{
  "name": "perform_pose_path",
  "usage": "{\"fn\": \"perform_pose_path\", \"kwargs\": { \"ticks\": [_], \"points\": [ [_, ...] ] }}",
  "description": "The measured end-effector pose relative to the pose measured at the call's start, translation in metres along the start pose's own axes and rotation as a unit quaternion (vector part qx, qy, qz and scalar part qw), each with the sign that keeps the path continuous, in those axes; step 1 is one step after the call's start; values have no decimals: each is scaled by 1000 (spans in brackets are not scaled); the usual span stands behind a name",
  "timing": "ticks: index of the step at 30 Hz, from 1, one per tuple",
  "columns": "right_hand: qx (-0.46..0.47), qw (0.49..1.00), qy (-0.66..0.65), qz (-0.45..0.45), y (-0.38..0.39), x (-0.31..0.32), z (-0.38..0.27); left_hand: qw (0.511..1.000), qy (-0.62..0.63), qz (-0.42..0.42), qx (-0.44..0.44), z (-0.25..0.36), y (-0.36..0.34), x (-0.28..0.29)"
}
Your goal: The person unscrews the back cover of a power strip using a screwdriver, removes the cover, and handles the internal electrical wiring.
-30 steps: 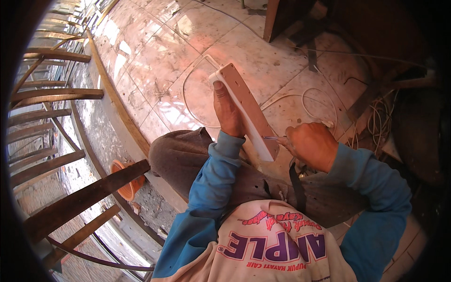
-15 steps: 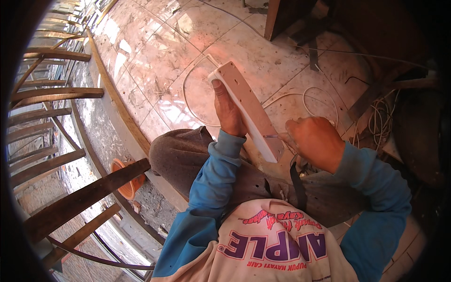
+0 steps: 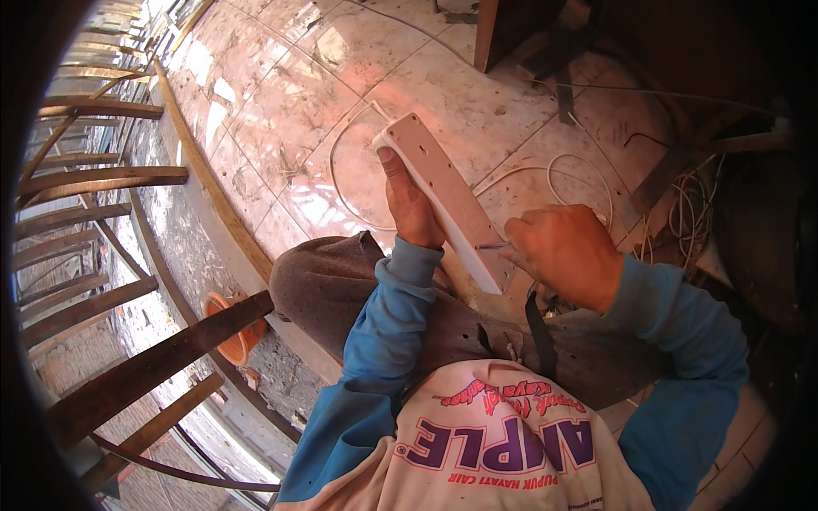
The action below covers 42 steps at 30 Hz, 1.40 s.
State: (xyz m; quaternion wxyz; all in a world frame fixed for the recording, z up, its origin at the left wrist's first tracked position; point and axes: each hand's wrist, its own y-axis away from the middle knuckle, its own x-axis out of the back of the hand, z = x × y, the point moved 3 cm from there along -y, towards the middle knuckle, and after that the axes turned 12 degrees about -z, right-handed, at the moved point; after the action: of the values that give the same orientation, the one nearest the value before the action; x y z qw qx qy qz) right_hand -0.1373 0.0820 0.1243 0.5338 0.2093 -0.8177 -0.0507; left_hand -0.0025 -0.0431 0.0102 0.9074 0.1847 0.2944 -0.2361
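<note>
A long white power strip (image 3: pixel 445 192) is held tilted over my lap, its back with small screw holes facing up. My left hand (image 3: pixel 411 204) grips it along its left side, the thumb lying near the upper end. In my closed right hand (image 3: pixel 567 249) is a screwdriver; its thin shaft (image 3: pixel 492 247) points left and its tip meets the strip's back near the lower end. The screwdriver's handle is hidden by my fingers. A white cord (image 3: pixel 334 166) runs from the strip's upper end and curves down on the floor to the left.
Dirty floor tiles (image 3: pixel 281 102) spread ahead. On the left stand wooden slats (image 3: pixel 111 177) and an orange pot (image 3: pixel 234 330) beside a ledge. Loops of pale cable (image 3: pixel 688 213) lie at the right, near a dark wooden piece of furniture (image 3: pixel 520 34).
My right hand has turned a little around the screwdriver, its fingers shifting slightly left and up. The strip has moved only slightly in my left hand.
</note>
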Motion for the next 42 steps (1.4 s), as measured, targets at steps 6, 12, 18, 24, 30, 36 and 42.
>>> {"fn": "perform_pose_path", "kwargs": {
  "ticks": [6, 12, 18, 24, 30, 36, 42],
  "points": [
    [0, 999, -15, 46, 0, 2, -5, 1000, -4, -4, 4, 2, 2, 3],
    [14, 965, -260, 11, 3, 14, 4, 1000, 29, 8, 0, 0, 0, 2],
    [-20, 935, -343, 86, 2, 10, 12, 999, 30, 19, -14, 2, -1, 2],
    [-81, 919, -382, 49, -1, 21, 17, 999, 20, 29, -38, 6, 0, 2],
    [-91, 983, -134, -84, 6, 20, 16, 998, 15, 36, -48, 6, 0, 0],
    [44, 985, -141, 86, 7, 21, 6, 998, 12, 48, -48, 4, 0, 4],
    [0, 985, -169, 36, 5, 21, 1, 997, 21, 58, -40, 1, -1, 7]
  ]
}}
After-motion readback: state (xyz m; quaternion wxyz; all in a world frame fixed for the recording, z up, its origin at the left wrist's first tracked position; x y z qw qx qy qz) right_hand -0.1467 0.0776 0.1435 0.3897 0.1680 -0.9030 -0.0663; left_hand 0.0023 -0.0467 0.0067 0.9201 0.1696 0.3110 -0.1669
